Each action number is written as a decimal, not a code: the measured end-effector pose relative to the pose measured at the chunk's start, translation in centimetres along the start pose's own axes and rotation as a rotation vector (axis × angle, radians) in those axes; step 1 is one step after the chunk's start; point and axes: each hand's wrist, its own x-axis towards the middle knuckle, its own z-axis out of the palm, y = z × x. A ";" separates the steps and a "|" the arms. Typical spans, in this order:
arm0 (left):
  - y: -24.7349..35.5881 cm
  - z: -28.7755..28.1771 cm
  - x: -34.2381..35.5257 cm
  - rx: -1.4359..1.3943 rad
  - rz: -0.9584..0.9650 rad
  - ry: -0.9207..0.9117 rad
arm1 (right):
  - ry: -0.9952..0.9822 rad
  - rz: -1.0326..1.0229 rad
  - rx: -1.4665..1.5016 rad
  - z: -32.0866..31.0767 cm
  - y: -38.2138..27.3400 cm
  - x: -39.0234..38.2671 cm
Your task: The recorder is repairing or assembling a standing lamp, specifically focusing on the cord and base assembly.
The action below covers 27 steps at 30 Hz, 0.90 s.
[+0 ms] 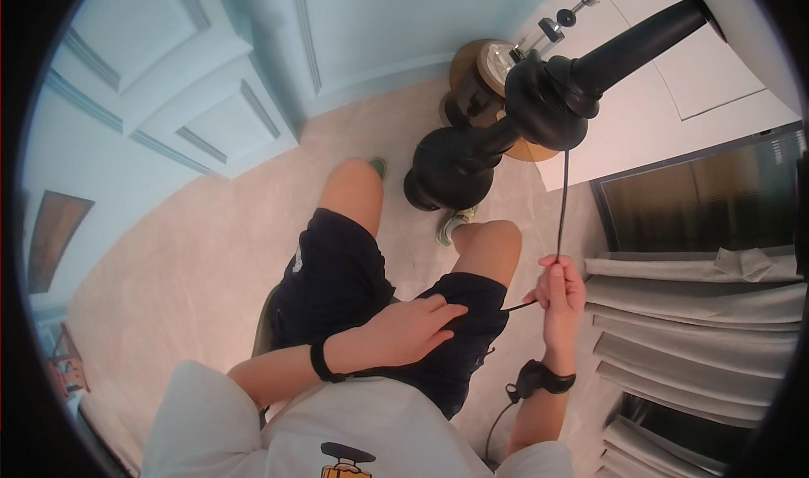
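Note:
My right hand is closed around a thin black cable. Above the hand the cable runs taut up to a glossy black jointed arm; a short end leaves the fist toward my thigh. Across the dark shorts on my lap lies my left hand, fingers apart and nothing in it. Each wrist wears a black band; the right one is bulkier, with a cord hanging from it.
The jointed arm reaches from a pale body at the upper right, over a white surface. Behind it stands a round stool or table bearing a dark container. Grey draped cloth hangs at the right, below a dark panel. Pale blue panelled walls close the far side.

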 end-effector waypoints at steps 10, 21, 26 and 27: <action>-1.8 -1.6 -0.7 -0.044 0.039 0.146 | 0.487 -0.253 -0.898 -8.0 -5.3 2.0; -2.5 -2.4 -3.0 -0.030 -0.044 0.173 | 0.580 -0.315 -0.335 -14.2 -10.6 15.4; -3.3 -2.6 -3.7 -0.046 -0.054 0.183 | 0.498 -0.448 -0.375 -11.2 -13.8 22.6; -3.5 -2.6 -3.8 -0.041 -0.060 0.189 | 0.491 -0.450 -0.368 -10.3 -14.5 23.8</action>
